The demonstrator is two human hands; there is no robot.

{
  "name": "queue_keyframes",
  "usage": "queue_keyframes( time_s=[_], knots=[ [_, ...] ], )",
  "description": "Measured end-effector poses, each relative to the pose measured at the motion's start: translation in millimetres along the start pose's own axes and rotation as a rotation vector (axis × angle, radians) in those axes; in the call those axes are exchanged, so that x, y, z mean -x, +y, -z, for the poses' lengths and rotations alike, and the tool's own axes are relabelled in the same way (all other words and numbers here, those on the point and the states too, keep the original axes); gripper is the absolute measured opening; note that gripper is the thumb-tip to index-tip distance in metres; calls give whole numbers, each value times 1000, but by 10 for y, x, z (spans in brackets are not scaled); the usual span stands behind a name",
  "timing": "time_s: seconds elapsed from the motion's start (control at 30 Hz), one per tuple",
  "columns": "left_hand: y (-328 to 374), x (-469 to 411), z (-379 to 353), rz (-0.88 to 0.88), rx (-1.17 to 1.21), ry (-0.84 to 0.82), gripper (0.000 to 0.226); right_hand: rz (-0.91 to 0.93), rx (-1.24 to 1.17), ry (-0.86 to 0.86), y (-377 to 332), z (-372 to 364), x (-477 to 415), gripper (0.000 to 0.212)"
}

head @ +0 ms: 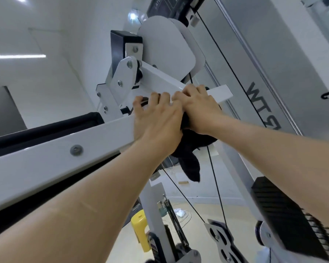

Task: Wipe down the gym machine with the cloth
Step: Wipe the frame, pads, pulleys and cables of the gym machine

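Note:
The white gym machine fills the view, with a long white beam (pixel 55 152) running from the lower left up to a pivot joint. My left hand (pixel 156 118) grips the end of that beam, fingers curled over its top near a black knob. My right hand (pixel 196 107) presses a black cloth (pixel 190 154) against the short white bar (pixel 219 93) beside it. Most of the cloth is bunched under my palm, and one end hangs down below my hands. The two hands touch each other.
Thin black cables (pixel 215 179) run down past the cloth to a pulley (pixel 218 238). A black weight stack (pixel 281 211) stands at the lower right, a yellow object (pixel 140 230) on the floor below, and a black pad (pixel 46 128) along the beam.

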State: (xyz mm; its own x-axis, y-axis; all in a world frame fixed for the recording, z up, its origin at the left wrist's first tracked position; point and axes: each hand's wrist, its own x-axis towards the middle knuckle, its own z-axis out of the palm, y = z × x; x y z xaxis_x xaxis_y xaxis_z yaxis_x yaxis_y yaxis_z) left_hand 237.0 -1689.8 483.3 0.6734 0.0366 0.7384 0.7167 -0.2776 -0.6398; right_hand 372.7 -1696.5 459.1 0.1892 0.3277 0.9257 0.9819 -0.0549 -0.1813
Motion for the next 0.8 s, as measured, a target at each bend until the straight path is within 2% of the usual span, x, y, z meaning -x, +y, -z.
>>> queue_keyframes(
  time_s=[0.07,0.17,0.23,0.3,0.4,0.53,0.67,0.73,0.77,0.8],
  knots=[
    [-34,13,60,-1,86,-26,30,-43,-99,96,-37,56,118,54],
    [-105,75,239,14,285,14,12,-94,-451,189,-125,279,334,48],
    [-239,159,418,36,287,72,15,-43,-657,160,-315,437,435,36],
    [-425,268,607,39,215,53,23,50,-739,129,-560,501,531,28],
    [-736,503,824,46,146,-47,17,197,-757,121,-896,445,658,29],
    [-879,863,946,-5,65,-71,18,296,-611,302,-1055,235,783,22],
    [-765,1004,881,-115,-12,-80,26,192,-431,392,-1037,42,794,11],
    [-685,1047,847,-218,-106,-50,15,81,-465,446,-1067,-27,813,4],
    [-687,1097,817,-259,-153,-22,14,21,-517,459,-1113,-66,845,8],
    [-702,1160,797,-270,-195,-10,26,-22,-586,448,-1169,-107,901,12]
  ],
)
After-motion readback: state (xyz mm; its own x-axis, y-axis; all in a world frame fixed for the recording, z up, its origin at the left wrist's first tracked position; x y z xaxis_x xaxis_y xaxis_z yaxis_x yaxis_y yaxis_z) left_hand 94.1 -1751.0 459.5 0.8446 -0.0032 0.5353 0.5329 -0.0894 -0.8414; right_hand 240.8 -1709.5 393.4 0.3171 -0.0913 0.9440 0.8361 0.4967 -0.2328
